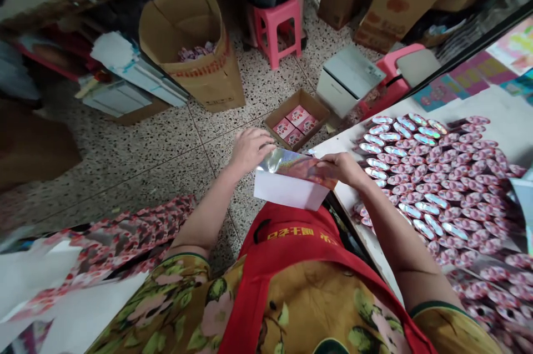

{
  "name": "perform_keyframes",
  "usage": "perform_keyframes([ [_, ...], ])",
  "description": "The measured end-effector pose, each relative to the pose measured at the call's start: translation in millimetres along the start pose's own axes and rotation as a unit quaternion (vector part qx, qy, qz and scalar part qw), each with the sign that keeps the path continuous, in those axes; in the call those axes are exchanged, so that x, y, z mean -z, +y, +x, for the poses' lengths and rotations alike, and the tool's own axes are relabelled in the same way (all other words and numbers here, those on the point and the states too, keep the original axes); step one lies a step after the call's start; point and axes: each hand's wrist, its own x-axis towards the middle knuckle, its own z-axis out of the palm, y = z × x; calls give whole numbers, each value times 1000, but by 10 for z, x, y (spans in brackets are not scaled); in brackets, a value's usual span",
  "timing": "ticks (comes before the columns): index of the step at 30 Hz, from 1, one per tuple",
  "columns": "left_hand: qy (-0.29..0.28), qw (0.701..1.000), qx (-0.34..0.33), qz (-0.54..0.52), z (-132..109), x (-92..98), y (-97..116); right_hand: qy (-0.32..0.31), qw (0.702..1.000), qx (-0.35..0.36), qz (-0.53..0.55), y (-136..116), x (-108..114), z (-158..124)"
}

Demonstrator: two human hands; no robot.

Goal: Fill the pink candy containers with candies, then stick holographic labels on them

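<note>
A piece of printed card (297, 173) with a glossy, colourful upper part and a plain white lower part is in front of my apron, held up off the floor. My left hand (252, 148) is at its upper left corner, with the fingers curved and the thumb near the edge. At the right end, my right hand (343, 168) pinches the card, thumb on top. Whether it is a flat sheet or a folded box cannot be made out. Beside my right arm, many small pink and shiny packs (441, 176) stand packed together on a white table (506, 110).
On the speckled floor, a shallow carton (270, 124) holds several pink boxes (297, 115). Behind it are a tall cardboard box (216, 85), a pink stool (278, 21) and a grey container (350, 79). Pink-patterned sheets (120, 243) lie at left.
</note>
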Motion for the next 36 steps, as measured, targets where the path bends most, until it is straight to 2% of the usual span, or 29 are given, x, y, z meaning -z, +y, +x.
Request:
perform_keyframes([
  [1, -7, 999, -49, 17, 17, -87, 70, 4, 1000, -2, -25, -42, -44, -38],
  [3, -84, 987, -129, 47, 20, -295, 206, 12, 998, -2, -65, -109, -161, -148],
  [5, -189, 965, -158, 90, -22, -508, 288, 24, 996, -22, -85, -108, -295, -305],
  [7, -250, 945, -160, 140, -85, -687, 285, 35, 992, -77, -92, -16, -422, -506],
  [10, -284, 923, -194, 176, -155, -905, 172, 28, 985, -155, -74, 227, -558, -880],
  [14, -310, 908, -225, 173, -202, -1211, 94, 27, 976, -214, 1, 513, -617, -1494],
  [18, -372, 890, -232, 124, -272, -1611, 207, 42, 959, -259, 103, 664, -630, -2220],
  [20, -405, 882, -220, 101, -299, -1832, 287, 37, 945, -307, 109, 724, -665, -2544],
  [22, -394, 894, -202, 67, -297, -2058, 364, 14, 928, -360, 95, 794, -732, -2756],
  [25, -295, 936, -193, 13, -229, -2415, 494, -20, 915, -394, 88, 912, -901, -2775],
  [28, -211, 958, -189, 34, -95, -2798, 649, -4, 912, -399, 92, 1008, -1116, -2512],
  [30, -204, 958, -191, 65, 27, -3034, 729, 15, 909, -407, 82, 1053, -1241, -2304],
  [32, -223, 949, -202, 90, 176, -3212, 756, 31, 904, -423, 53, 1092, -1324, -2140],
  [34, -229, 943, -219, 104, 342, -3309, 717, 43, 898, -438, 23, 1130, -1363, -2023],
  [36, -212, 943, -231, 110, 495, -3330, 636, 48, 896, -441, 15, 1167, -1367, -1929],
])
